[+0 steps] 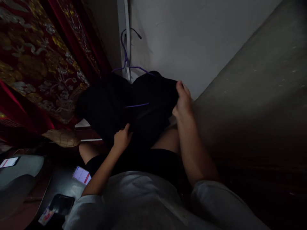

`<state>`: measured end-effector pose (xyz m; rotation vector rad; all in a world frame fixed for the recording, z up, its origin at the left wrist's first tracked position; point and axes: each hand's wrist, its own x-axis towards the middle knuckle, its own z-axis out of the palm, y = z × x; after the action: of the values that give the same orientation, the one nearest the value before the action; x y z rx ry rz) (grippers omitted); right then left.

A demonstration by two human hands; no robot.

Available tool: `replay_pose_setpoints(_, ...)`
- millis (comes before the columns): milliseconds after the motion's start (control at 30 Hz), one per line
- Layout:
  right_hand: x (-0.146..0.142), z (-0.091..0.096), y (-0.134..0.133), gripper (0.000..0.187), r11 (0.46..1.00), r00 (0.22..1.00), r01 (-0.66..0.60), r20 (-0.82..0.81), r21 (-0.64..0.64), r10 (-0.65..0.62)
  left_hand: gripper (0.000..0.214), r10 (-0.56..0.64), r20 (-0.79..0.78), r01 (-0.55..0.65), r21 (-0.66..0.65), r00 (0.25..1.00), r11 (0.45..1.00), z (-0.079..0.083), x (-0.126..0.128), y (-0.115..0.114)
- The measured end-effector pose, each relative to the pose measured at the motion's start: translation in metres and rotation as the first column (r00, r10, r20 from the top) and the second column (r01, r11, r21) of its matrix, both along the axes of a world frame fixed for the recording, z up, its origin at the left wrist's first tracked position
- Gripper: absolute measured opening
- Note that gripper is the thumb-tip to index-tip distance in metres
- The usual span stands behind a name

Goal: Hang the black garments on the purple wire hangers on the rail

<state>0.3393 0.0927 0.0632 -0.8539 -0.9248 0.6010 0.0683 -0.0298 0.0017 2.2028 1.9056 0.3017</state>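
A black garment (153,95) hangs on a purple hanger (126,57), spread out in front of my lap. The hanger's hook is up by a pale upright strip, and a thin purple bar shows across the garment's middle. My right hand (184,99) is closed on the garment's right edge, thumb on top. Lower down and nearer me, my left hand (122,138) is closed on cloth at the front of the garment. Its fingertips are partly lost in the dark fabric.
Red cloth (31,60) with gold and silver patterns hangs at left. A pale wall (192,38) stands behind. Lit phones lie at lower left, one (82,175) by my left forearm, another (9,162) on a grey seat. A dark case (61,204) lies below.
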Motion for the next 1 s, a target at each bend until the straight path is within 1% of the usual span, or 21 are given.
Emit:
replay_pose_setpoints(67, -0.001, -0.003, 0.003, 0.043, 0.996, 0.996, 0.081, 0.052, -0.048, -0.079, 0.035, 0.026, 0.046, -0.028, 0.050, 0.999, 0.998, -0.011, 0.001, -0.007)
replay_pose_setpoints(133, -0.017, -0.013, -0.012, 0.043, 0.967, 0.956, 0.254, 0.157, -0.014, -0.249, 0.025, 0.056, 0.143, -0.075, 0.132, 0.988, 0.988, -0.021, 0.000, -0.016)
replay_pose_setpoints(167, -0.033, -0.023, -0.027, 0.046, 0.937, 0.919, 0.349, 0.189, 0.020, -0.346, 0.021, 0.069, 0.221, -0.110, 0.178, 0.973, 0.978, -0.027, -0.001, -0.020)
replay_pose_setpoints(200, -0.051, -0.036, -0.045, 0.052, 0.901, 0.875, 0.430, 0.222, 0.050, -0.430, 0.018, 0.063, 0.315, -0.138, 0.222, 0.947, 0.965, -0.033, -0.001, -0.024)
replay_pose_setpoints(233, -0.072, -0.051, -0.066, 0.055, 0.874, 0.837, 0.483, 0.266, 0.052, -0.478, 0.016, 0.033, 0.411, -0.153, 0.264, 0.911, 0.952, -0.040, -0.001, -0.027)
replay_pose_setpoints(267, -0.093, -0.068, -0.086, 0.052, 0.877, 0.832, 0.479, 0.299, 0.034, -0.466, 0.017, -0.016, 0.498, -0.153, 0.297, 0.867, 0.942, -0.046, -0.001, -0.030)
replay_pose_setpoints(300, -0.113, -0.084, -0.105, 0.045, 0.915, 0.865, 0.403, 0.331, -0.007, -0.378, 0.023, -0.069, 0.574, -0.146, 0.321, 0.816, 0.936, -0.051, 0.001, -0.033)
replay_pose_setpoints(333, -0.129, -0.099, -0.121, 0.037, 0.962, 0.909, 0.257, 0.360, -0.091, -0.209, 0.033, -0.113, 0.640, -0.142, 0.334, 0.760, 0.932, -0.056, 0.002, -0.036)
replay_pose_setpoints(367, -0.142, -0.110, -0.132, 0.033, 0.975, 0.931, 0.064, 0.363, -0.214, 0.019, 0.045, -0.138, 0.700, -0.150, 0.334, 0.701, 0.931, -0.061, 0.005, -0.038)
replay_pose_setpoints(400, -0.149, -0.119, -0.138, 0.032, 0.950, 0.921, -0.081, 0.340, -0.302, 0.187, 0.057, -0.140, 0.755, -0.179, 0.324, 0.640, 0.929, -0.065, 0.008, -0.040)
replay_pose_setpoints(433, -0.153, -0.124, -0.140, 0.034, 0.910, 0.898, -0.186, 0.312, -0.370, 0.310, 0.067, -0.125, 0.804, -0.225, 0.306, 0.581, 0.925, -0.068, 0.011, -0.041)
replay_pose_setpoints(467, -0.153, -0.126, -0.139, 0.036, 0.880, 0.881, -0.239, 0.289, -0.411, 0.375, 0.074, -0.107, 0.842, -0.273, 0.288, 0.529, 0.918, -0.072, 0.013, -0.042)
replay_pose_setpoints(533, -0.148, -0.126, -0.132, 0.040, 0.861, 0.872, -0.245, 0.286, -0.445, 0.397, 0.075, -0.089, 0.883, -0.336, 0.267, 0.461, 0.903, -0.079, 0.018, -0.042)
replay_pose_setpoints(567, -0.144, -0.126, -0.129, 0.041, 0.853, 0.866, -0.245, 0.291, -0.460, 0.406, 0.069, -0.090, 0.889, -0.344, 0.264, 0.448, 0.901, -0.082, 0.019, -0.042)
replay_pose_setpoints(600, -0.141, -0.125, -0.127, 0.041, 0.844, 0.859, -0.250, 0.294, -0.475, 0.420, 0.059, -0.095, 0.889, -0.338, 0.266, 0.448, 0.903, -0.085, 0.020, -0.041)
replay_pose_setpoints(667, -0.137, -0.126, -0.127, 0.038, 0.828, 0.847, -0.259, 0.296, -0.497, 0.442, 0.038, -0.113, 0.874, -0.310, 0.284, 0.472, 0.907, -0.089, 0.020, -0.039)
replay_pose_setpoints(733, -0.135, -0.128, -0.129, 0.034, 0.816, 0.843, -0.262, 0.290, -0.515, 0.453, 0.027, -0.141, 0.853, -0.278, 0.314, 0.503, 0.908, -0.090, 0.020, -0.039)
replay_pose_setpoints(800, -0.131, -0.129, -0.131, 0.031, 0.798, 0.834, -0.272, 0.283, -0.537, 0.474, 0.027, -0.170, 0.849, -0.263, 0.336, 0.501, 0.904, -0.090, 0.021, -0.039)
replay_pose_setpoints(867, -0.124, -0.126, -0.129, 0.031, 0.770, 0.817, -0.296, 0.268, -0.565, 0.511, 0.029, -0.182, 0.864, -0.257, 0.331, 0.469, 0.908, -0.090, 0.022, -0.040)
replay_pose_setpoints(933, -0.116, -0.122, -0.127, 0.032, 0.734, 0.799, -0.327, 0.242, -0.595, 0.551, 0.031, -0.164, 0.884, -0.250, 0.295, 0.439, 0.922, -0.091, 0.024, -0.041)
replay_pose_setpoints(1000, -0.110, -0.117, -0.127, 0.032, 0.697, 0.785, -0.358, 0.204, -0.622, 0.585, 0.031, -0.119, 0.902, -0.251, 0.239, 0.415, 0.938, -0.094, 0.024, -0.040)
